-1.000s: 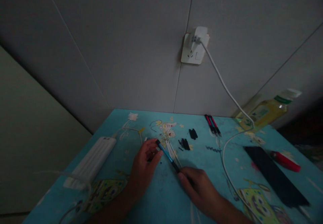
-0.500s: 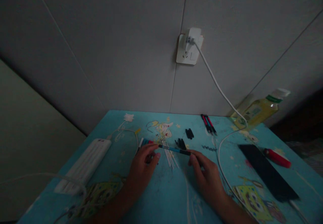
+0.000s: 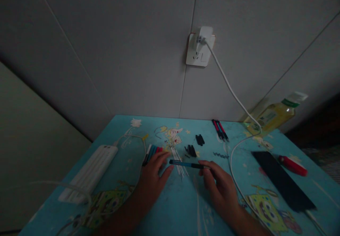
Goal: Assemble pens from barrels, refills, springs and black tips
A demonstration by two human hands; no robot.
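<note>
A blue pen with black ends (image 3: 183,164) lies level in the air above the table, gripped at its right end by my right hand (image 3: 218,183) between thumb and fingers. Close to the pen's left tip is my left hand (image 3: 156,172), its thumb and fingers parted, holding nothing. Several thin white refill-like sticks (image 3: 178,165) lie under the pen. Left of them, partly hidden by my left hand, is a row of coloured pen barrels (image 3: 152,150). Small black parts form two groups, a nearer pile (image 3: 191,151) and a farther pile (image 3: 200,140).
Finished-looking pens (image 3: 220,130) lie near the wall, with small dark coils (image 3: 221,155) closer in. A white power strip (image 3: 89,174) is on the left. On the right are a white cable (image 3: 231,158), a black flat object (image 3: 283,181), a red object (image 3: 293,166) and a yellow bottle (image 3: 275,117).
My left hand has let go of the pen's left end and opened its fingers. The pen, still in my right hand, has shifted slightly right and nearer.
</note>
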